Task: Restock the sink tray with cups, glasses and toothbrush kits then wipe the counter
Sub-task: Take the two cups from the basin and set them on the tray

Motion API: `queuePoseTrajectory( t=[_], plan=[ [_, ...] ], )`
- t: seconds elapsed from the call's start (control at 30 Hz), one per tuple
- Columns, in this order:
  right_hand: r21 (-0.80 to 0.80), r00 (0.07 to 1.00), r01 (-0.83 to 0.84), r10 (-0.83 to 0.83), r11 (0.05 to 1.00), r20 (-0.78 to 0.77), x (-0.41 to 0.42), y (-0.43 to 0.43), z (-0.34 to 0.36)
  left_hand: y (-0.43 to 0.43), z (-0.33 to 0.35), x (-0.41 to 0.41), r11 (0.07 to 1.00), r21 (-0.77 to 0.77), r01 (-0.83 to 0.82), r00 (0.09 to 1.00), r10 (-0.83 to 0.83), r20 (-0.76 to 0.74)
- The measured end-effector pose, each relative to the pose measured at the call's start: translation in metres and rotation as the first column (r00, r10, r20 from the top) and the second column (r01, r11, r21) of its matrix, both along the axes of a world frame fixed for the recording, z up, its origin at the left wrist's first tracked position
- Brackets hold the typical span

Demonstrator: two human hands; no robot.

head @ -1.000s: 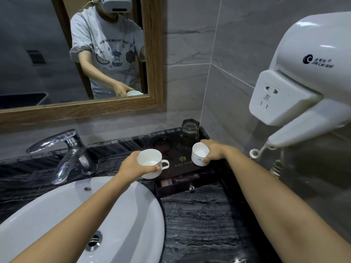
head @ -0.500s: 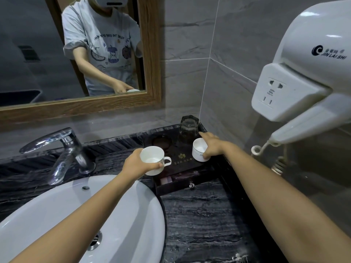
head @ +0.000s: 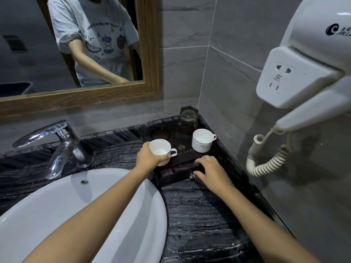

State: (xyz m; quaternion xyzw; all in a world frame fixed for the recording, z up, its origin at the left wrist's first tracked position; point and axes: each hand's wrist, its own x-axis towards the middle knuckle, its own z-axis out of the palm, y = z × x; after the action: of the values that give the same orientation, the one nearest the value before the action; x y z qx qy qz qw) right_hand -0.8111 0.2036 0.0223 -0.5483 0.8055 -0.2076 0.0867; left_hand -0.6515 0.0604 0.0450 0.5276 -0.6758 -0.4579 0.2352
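item: my left hand point(head: 150, 157), fingers wrapped around a white cup point(head: 161, 151), held over the front left of the dark tray point(head: 207, 157); the cup's underside is hidden, so contact with the tray cannot be told; item: my right hand point(head: 210, 170), fingers loosely spread, empty, resting at the tray's small front drawer point(head: 176, 172), whose contents are too dim to name; item: second white cup point(head: 202, 140) standing on the tray's right side, script lettering on it too small to read; item: dark glass point(head: 188, 120) upright in the back corner; item: gold flower emblem on the tray, text illegible; surface: black veined stone counter point(head: 199, 215), white basin point(head: 76, 215), chrome faucet point(head: 57, 145), grey tiled walls, wood-framed mirror point(head: 148, 54); item: white wall hair dryer point(head: 313, 73), cut off at right, marked "jin la…", socket marked "220v~".
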Motion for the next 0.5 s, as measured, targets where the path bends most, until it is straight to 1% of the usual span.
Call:
queuePoseTrajectory(
  t=[0.07, 0.27, 0.5],
  plan=[
    [0.023, 1.0, -0.012, 0.013, 1.0, -0.027, -0.003, 0.003, -0.012, 0.001, -0.002, -0.003, 1.0, -0.001, -0.012, 1.0, 0.012, -0.001],
    [-0.031, 0.996, -0.051, 0.048, 0.998, -0.074, -0.011, 0.0, -0.026, -0.003, -0.009, -0.011, 0.999, -0.019, -0.048, 0.999, 0.048, -0.011],
    [-0.151, 1.0, -0.013, 0.01, 0.988, -0.017, -0.017, -0.009, -0.034, -0.004, -0.012, -0.015, 0.998, -0.044, -0.043, 0.999, 0.042, -0.035]
  ],
)
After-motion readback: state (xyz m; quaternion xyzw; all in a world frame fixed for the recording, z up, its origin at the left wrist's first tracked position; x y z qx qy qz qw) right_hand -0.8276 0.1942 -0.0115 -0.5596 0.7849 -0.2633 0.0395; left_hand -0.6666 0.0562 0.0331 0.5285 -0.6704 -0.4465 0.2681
